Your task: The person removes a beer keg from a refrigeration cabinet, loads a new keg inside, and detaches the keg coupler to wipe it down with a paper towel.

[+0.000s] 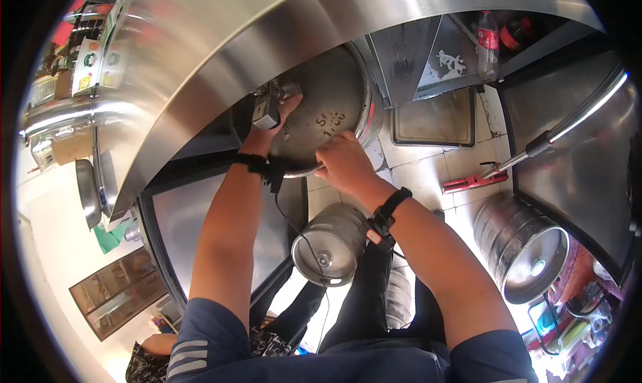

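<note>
A large grey metal keg [317, 119] stands under the steel counter, with marks stamped on its top. At the middle of that top, my left hand [286, 109] is closed round a metal keg fitting [266, 113] with a block-shaped end; part of its grip is hidden. My right hand [346, 161] is closed over the keg's near rim, thumb and fingers on either side of the edge. Both wrists carry black straps with small devices, and a thin cable hangs from the left one.
Steel kegs [328, 246] [525, 249] stand on the tiled floor. Open fridge doors [207, 212] [568, 135] flank me. A red squeegee-like tool [475, 181] and a tray [433, 119] lie to the right. Bottles [488, 45] sit at the back. Another person [150, 359] is at lower left.
</note>
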`<state>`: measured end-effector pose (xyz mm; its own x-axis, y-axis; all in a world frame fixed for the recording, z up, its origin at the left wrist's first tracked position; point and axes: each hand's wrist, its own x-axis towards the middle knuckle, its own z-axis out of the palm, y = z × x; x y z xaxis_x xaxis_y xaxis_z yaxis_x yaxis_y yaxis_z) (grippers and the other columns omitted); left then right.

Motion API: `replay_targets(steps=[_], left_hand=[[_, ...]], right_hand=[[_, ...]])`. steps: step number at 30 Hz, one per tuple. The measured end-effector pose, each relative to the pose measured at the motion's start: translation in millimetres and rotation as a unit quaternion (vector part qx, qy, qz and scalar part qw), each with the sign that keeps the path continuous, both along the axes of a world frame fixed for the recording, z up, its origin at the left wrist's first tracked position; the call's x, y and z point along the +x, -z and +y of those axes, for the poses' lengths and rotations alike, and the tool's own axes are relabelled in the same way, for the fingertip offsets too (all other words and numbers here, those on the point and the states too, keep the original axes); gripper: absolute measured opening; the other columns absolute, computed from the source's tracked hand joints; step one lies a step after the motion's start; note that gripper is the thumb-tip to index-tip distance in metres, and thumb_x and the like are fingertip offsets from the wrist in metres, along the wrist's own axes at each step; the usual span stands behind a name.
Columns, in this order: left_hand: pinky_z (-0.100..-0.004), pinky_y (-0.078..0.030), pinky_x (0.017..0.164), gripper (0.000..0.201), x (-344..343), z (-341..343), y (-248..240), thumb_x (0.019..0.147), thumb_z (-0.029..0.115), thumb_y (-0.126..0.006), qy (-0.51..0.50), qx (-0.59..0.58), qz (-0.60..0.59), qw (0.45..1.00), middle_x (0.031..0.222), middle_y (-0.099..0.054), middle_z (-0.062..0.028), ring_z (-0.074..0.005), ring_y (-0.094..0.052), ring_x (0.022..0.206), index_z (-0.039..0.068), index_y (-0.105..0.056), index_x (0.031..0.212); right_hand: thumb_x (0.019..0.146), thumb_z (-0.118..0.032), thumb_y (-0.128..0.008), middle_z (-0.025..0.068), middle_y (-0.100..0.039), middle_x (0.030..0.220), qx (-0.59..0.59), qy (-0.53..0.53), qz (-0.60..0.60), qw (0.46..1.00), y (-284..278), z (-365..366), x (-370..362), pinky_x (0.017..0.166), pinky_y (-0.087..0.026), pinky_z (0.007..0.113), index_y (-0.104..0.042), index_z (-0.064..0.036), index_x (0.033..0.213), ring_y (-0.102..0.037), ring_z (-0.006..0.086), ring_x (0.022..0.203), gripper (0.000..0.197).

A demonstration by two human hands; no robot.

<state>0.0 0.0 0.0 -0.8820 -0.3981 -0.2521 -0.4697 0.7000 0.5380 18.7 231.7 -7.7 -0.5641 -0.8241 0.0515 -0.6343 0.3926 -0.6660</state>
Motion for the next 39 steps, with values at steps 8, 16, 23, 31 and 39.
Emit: replay_targets(steps=[8, 16, 23, 31, 39], left_hand=[[-0.0361, -0.055, 0.073, 0.050, 34, 3, -108, 0.083, 0.037, -0.062, -0.278, 0.432, -0.059, 0.856, 0.102, -0.062, -0.0095, -0.0239, -0.065, 0.091, 0.006, -0.051, 0.121], [-0.0323, -0.056, 0.067, 0.037, -28, 81, -144, 0.083, 0.040, -0.062, -0.230, 0.167, -0.120, 0.951, 0.083, -0.061, -0.0016, -0.0185, -0.063, 0.070, 0.010, -0.058, 0.105], [-0.0277, -0.041, 0.045, 0.032, -39, 55, -89, 0.083, 0.042, -0.059, -0.264, 0.131, -0.140, 0.945, 0.060, -0.054, -0.0012, -0.0115, -0.054, 0.053, 0.011, -0.056, 0.077], [-0.0297, -0.036, 0.039, 0.040, -40, 32, -67, 0.084, 0.045, -0.056, -0.248, 0.227, -0.187, 0.923, 0.053, -0.051, -0.0023, -0.0143, -0.049, 0.041, 0.007, -0.060, 0.072], [-0.0407, -0.048, 0.074, 0.046, 10, 34, -19, 0.088, 0.040, -0.049, -0.025, -0.043, 0.037, 0.998, 0.100, -0.065, -0.0184, -0.0303, -0.064, 0.087, -0.001, -0.061, 0.107]], right_hand=[[0.070, -0.036, -0.073, 0.0041, -0.065, 0.074, 0.030, -0.005, -0.003, 1.000, 1, 5, 2, 0.087, -0.037, 0.034, -0.067, -0.0115, 0.075, -0.061, 0.0217, 0.083, 0.026], [0.066, -0.028, -0.073, 0.0036, -0.064, 0.070, -0.075, 0.060, 0.017, 0.995, 2, -1, -4, 0.086, -0.035, 0.033, -0.065, -0.0128, 0.069, -0.059, 0.0205, 0.081, 0.018], [0.066, -0.031, -0.075, 0.0032, -0.064, 0.072, -0.035, 0.022, 0.001, 0.999, 6, -1, -7, 0.087, -0.036, 0.033, -0.065, -0.0122, 0.071, -0.060, 0.0204, 0.081, 0.022], [0.064, -0.032, -0.076, 0.0043, -0.065, 0.072, -0.015, 0.071, 0.007, 0.997, 0, 4, -11, 0.086, -0.036, 0.033, -0.065, -0.0118, 0.071, -0.061, 0.0213, 0.079, 0.024], [0.062, -0.033, -0.077, 0.0086, -0.064, 0.071, 0.005, 0.057, 0.005, 0.998, -4, -2, -11, 0.085, -0.038, 0.035, -0.064, -0.0096, 0.069, -0.060, 0.0248, 0.077, 0.028]])
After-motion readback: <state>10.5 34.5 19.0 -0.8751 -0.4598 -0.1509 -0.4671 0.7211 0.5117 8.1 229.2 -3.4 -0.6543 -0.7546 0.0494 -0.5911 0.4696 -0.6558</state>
